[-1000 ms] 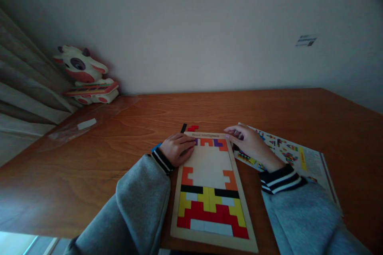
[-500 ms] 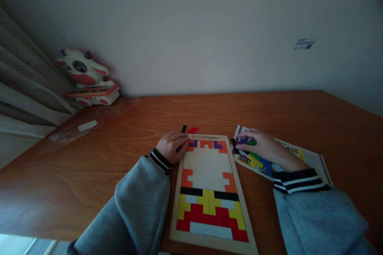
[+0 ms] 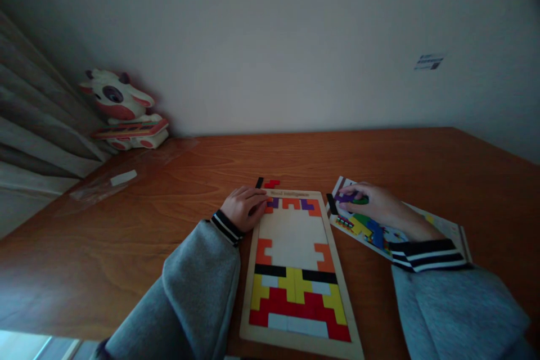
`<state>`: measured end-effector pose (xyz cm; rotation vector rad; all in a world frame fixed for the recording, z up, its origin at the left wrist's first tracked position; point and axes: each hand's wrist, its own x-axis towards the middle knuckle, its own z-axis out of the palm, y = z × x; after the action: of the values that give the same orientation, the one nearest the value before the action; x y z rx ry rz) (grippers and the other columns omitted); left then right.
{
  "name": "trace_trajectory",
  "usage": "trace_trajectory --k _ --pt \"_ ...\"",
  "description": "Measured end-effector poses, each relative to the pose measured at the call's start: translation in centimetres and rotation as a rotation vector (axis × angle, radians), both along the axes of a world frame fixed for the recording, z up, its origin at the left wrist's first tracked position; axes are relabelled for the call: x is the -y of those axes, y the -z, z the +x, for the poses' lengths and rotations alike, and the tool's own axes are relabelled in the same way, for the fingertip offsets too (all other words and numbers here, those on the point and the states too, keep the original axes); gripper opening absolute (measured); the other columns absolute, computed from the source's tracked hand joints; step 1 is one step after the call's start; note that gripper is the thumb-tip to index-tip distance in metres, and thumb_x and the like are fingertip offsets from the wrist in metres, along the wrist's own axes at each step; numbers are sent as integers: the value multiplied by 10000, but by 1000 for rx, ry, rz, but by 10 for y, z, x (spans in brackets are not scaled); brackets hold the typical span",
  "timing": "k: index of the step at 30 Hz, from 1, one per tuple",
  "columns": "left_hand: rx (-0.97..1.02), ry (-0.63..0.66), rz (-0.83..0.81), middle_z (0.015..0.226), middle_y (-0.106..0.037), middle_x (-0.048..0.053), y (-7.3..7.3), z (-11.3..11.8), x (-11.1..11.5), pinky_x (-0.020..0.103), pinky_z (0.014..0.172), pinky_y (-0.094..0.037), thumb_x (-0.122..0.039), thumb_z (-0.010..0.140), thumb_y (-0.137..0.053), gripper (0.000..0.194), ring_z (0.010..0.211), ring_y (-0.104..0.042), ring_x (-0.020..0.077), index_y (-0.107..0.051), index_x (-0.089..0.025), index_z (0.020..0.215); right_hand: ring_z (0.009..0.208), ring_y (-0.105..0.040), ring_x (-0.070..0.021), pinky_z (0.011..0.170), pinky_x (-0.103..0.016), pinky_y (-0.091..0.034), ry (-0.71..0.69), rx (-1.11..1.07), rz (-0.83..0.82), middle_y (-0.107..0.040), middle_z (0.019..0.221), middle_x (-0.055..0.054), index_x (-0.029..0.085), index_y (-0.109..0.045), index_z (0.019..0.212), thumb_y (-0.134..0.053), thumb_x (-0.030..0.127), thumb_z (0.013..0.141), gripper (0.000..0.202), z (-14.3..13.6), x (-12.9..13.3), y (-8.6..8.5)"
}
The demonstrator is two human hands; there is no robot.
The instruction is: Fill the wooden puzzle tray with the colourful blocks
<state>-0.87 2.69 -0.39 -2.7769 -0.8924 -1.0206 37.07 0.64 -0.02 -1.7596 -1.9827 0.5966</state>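
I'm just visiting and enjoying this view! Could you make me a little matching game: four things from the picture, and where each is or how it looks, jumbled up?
Things:
1. left hand
2. right hand
3. toy cow
4. puzzle board

Places and states:
A. near the curtain, against the wall
B. bare in the middle, with coloured pieces toward both ends
C. above the printed sheet, close to a purple piece
D. at the board's far left corner

Right pairs: 1-D, 2-C, 3-A, 4-B
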Motion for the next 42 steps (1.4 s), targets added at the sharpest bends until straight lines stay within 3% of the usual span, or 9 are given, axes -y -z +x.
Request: trace_trajectory --k 7,11,15,20,25,28,35,42 --pt "-10 -8 -17 1033 -743 97 -1 1 1 383 826 -591 -218 931 -540 223 931 -695 208 -730 -179 1042 899 -697 -238 804 -361 -532 -65 23 96 -746 1038 -72 237 -753 974 -512 457 899 335 -9 2 -10" --pt "-4 -4 -12 1028 -745 94 -1 2 1 385 821 -592 -212 931 -541 214 913 -696 206 -733 -176 1018 904 -699 -264 832 -399 -518 1 96 201 -751 1007 -89 226 -751 907 -472 412 898 335 -4 -2 -7" --pt "-8 -2 -20 1033 -745 92 0 2 1 383 823 -593 -206 929 -539 211 916 -695 205 -731 -177 1014 868 -702 -274 752 -383 -529 100 61 132 -750 962 -97 220 -747 883 -506 482 864 357 8 -4 -2" --pt "-17 4 -26 1037 -742 91 -1 2 1 382 813 -595 -201 925 -540 210 907 -694 206 -728 -175 1013 754 -692 -252 663 -352 -517 116 46 36 -740 869 -86 215 -734 845 -663 511 753 317 10 -4 5" --pt "-15 5 -41 1036 -739 92 0 2 1 375 823 -593 -203 929 -533 209 913 -691 201 -728 -177 1002 772 -700 -250 645 -339 -516 201 25 -1 -753 878 -74 221 -718 901 -685 470 755 290 6 -7 9" --pt "-28 14 -43 1043 -736 94 0 1 1 375 832 -592 -205 928 -531 211 914 -689 198 -727 -176 1001 755 -702 -245 630 -333 -516 162 18 -29 -754 850 -69 225 -712 861 -674 465 773 258 5 -8 9" --pt "-22 18 -33 1025 -734 95 1 1 1 378 827 -592 -210 931 -526 213 914 -686 199 -726 -179 999 776 -713 -239 670 -341 -541 157 -16 99 -755 881 -74 220 -666 977 -644 375 808 230 -1 -7 10" --pt "-25 22 -24 1017 -739 94 -1 2 1 370 820 -598 -209 932 -531 206 904 -693 197 -727 -174 984 812 -719 -253 686 -346 -516 154 128 113 -763 918 -76 221 -672 961 -661 408 791 253 -6 -6 1"
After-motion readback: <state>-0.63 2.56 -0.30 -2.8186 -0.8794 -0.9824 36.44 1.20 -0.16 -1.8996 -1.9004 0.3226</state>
